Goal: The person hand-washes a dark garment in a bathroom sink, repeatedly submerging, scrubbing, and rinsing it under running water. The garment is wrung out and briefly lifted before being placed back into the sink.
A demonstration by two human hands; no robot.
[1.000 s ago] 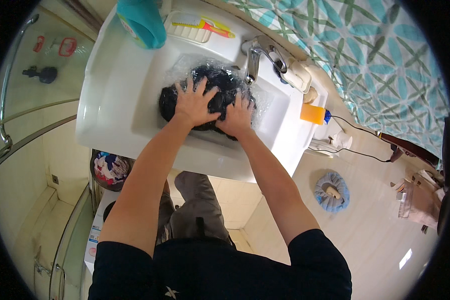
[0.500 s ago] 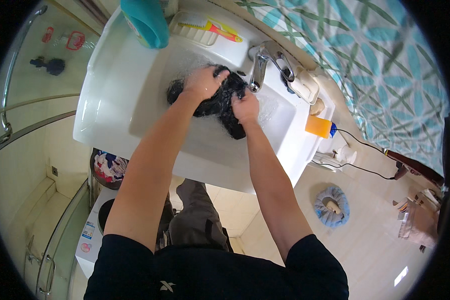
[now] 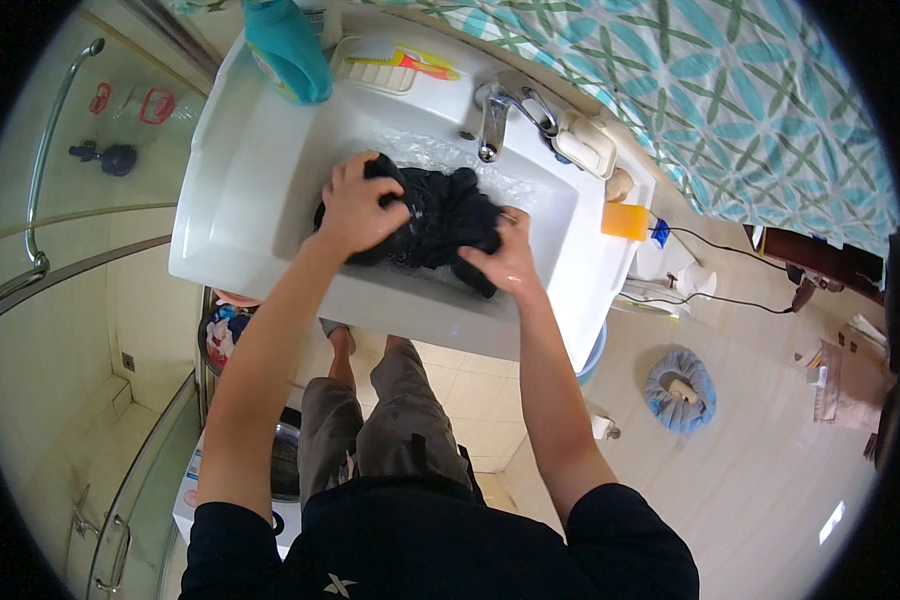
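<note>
A soaked black cloth (image 3: pixel 428 215), perhaps a garment, lies bunched in the water of the white sink (image 3: pixel 240 200). At its left side my left hand (image 3: pixel 362 212) curls its fingers round a raised fold. My right hand (image 3: pixel 511 256) grips the cloth's right end between thumb and fingers. Behind the cloth the chrome faucet (image 3: pixel 492 125) juts over the basin, where the water (image 3: pixel 410 150) looks rippled. How much cloth is under water is hidden.
A teal bottle (image 3: pixel 288 55) stands at the sink's back left, beside a tray with a yellow-and-orange brush (image 3: pixel 420 64). Soap dishes (image 3: pixel 587 148) and an orange block (image 3: pixel 624 221) line the right rim. A patterned curtain (image 3: pixel 750 120) hangs behind. A blue-grey round cushion (image 3: pixel 681 390) lies on the floor.
My left hand has shifted left and nearer, taking a raised fold; my right hand has moved slightly right and nearer. The cloth is spread wider between them. The whole view has shifted slightly.
</note>
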